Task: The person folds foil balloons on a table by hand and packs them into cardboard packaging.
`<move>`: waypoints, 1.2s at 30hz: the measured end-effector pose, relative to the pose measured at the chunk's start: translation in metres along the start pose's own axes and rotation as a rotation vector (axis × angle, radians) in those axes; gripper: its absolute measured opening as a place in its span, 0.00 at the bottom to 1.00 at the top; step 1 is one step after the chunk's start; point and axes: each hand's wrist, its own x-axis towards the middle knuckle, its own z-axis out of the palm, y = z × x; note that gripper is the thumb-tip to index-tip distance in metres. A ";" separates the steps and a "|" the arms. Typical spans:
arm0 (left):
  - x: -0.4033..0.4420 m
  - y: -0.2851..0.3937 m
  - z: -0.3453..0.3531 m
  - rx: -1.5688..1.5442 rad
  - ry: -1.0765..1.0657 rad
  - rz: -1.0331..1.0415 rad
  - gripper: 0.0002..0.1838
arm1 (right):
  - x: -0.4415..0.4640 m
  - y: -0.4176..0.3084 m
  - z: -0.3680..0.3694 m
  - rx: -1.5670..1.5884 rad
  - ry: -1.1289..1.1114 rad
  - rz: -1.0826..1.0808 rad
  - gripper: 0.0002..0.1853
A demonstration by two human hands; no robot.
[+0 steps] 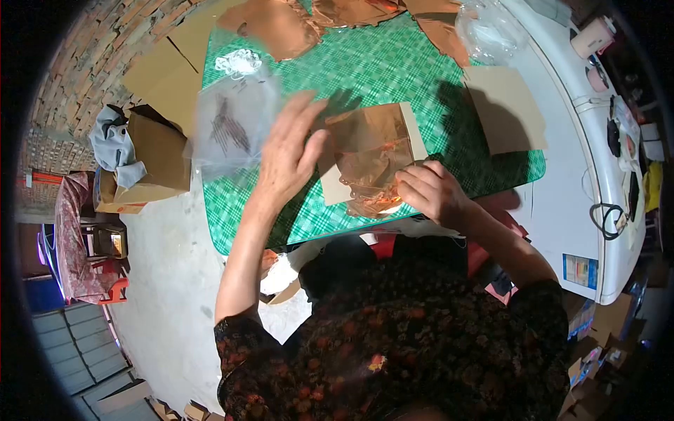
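Note:
On the green checked tablecloth (393,59) lies a pale card (418,133) with a shiny copper-coloured sheet (368,144) over it, creased and ragged at its near end. My right hand (432,191) is closed at the sheet's near right edge, fingers curled; what they grip is too small to make out. My left hand (289,149) is raised just left of the sheet, fingers apart and holding nothing. Left of it is a stack of clear plastic bags (228,123) with dark marks showing through.
A white tangle of bands (239,63) sits beyond the bags. Copper sheets (277,28) and a clear plastic bundle (491,31) lie at the far side. Cardboard (502,105) rests at the right. A cardboard box (158,151) with grey cloth stands on the left; a white appliance (562,210) is at the right.

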 end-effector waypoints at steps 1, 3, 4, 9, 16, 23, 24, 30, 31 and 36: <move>0.006 -0.003 0.008 0.005 -0.046 0.032 0.23 | -0.001 -0.001 0.000 -0.008 -0.005 0.003 0.12; 0.018 -0.007 0.021 -0.069 -0.183 0.048 0.25 | -0.001 -0.002 -0.002 -0.030 -0.012 0.008 0.11; 0.025 -0.009 0.029 -0.068 -0.213 0.084 0.26 | 0.000 -0.003 -0.003 -0.020 -0.017 0.013 0.11; 0.040 -0.026 0.061 -0.010 -0.347 0.225 0.28 | -0.002 -0.008 -0.001 0.009 0.002 0.030 0.11; 0.027 -0.037 0.077 0.145 -0.479 0.332 0.32 | -0.008 -0.010 0.007 0.011 0.015 0.056 0.10; 0.027 -0.038 0.078 0.158 -0.529 0.321 0.34 | -0.007 -0.008 -0.001 0.232 -0.049 0.142 0.15; 0.027 -0.038 0.078 0.155 -0.530 0.320 0.34 | -0.006 -0.006 -0.005 0.293 -0.064 0.166 0.17; 0.026 -0.037 0.080 0.138 -0.504 0.319 0.33 | 0.017 0.025 -0.014 0.253 -0.020 0.299 0.30; 0.026 -0.036 0.079 0.135 -0.487 0.320 0.33 | 0.025 0.033 -0.011 0.174 -0.020 0.298 0.32; 0.026 -0.036 0.079 0.135 -0.473 0.337 0.33 | 0.025 0.055 0.030 0.006 -0.095 0.325 0.42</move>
